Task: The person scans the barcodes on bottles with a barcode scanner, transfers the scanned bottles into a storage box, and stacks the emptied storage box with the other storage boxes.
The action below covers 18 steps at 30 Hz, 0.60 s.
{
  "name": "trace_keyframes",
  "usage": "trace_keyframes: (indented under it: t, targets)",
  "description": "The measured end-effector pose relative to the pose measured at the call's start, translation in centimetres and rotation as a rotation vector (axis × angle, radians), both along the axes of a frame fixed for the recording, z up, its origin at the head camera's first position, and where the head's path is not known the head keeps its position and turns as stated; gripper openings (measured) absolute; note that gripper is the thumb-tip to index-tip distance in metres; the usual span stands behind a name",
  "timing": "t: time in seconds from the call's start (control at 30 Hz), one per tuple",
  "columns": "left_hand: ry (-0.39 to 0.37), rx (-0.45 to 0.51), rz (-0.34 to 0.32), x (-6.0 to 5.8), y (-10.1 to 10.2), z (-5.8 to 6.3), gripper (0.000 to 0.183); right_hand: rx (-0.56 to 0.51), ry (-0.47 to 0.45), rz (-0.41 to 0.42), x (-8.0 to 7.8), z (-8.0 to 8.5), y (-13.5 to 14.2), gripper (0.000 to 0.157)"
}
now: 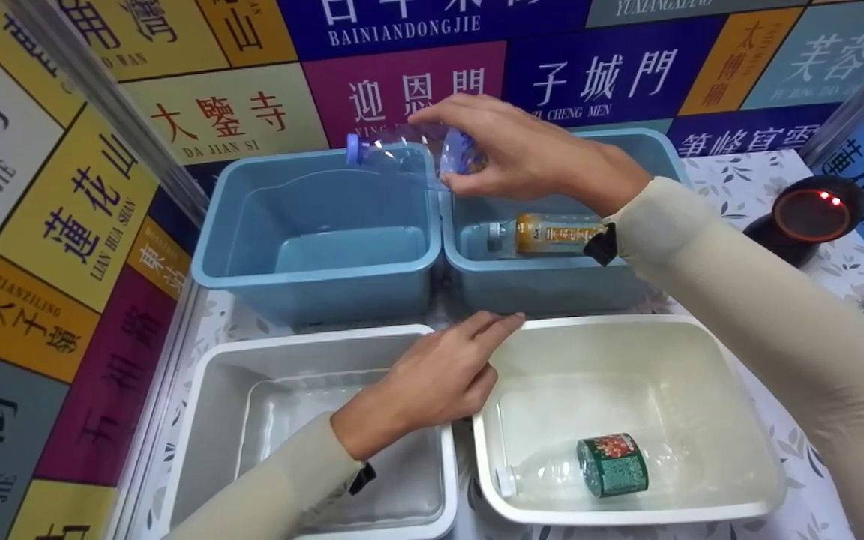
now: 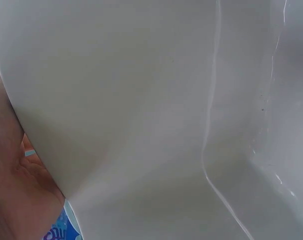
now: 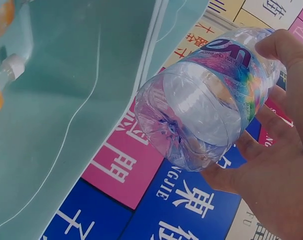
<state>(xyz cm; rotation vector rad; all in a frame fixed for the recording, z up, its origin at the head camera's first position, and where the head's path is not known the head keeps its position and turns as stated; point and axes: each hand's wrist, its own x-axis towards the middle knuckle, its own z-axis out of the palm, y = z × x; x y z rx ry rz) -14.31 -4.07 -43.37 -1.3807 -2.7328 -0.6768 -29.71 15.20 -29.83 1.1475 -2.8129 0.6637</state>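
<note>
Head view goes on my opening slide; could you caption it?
Right hand holds a purple-capped bottle near the blue bins; left hand is beside the cream bin.

Held bottle [image 3: 204, 100] partly obstructs open left blue bin [image 1: 327, 296]

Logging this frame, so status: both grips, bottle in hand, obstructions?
Right grip: holding purple-capped clear bottle, near horizontal. Left grip: at cream bin rim, holding no bottle. Cap appears over left blue bin; nothing visibly blocking, rim clearance unclear.

Downward head view, close wrist views
</note>
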Motion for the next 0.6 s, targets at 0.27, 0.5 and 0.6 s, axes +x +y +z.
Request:
trace_keyframes:
  t: [0.27, 0.5, 0.6]
  targets:
    - [0.011, -0.005, -0.006, 0.0, 0.0, -0.1, 0.064, -0.016, -0.009, 0.005, -0.7, 0.1, -1.6, 0.067]
    - [0.017, -0.015, -0.002, 0.0, -0.1, 0.0, 0.064, -0.009, -0.038, 0.005, -1.1, -0.3, -2.6, 0.066]
    - [0.009, -0.019, -0.001, -0.1, -0.1, 0.1, 0.064, 0.002, -0.036, -0.001, -1.2, -0.3, -3.0, 0.066]
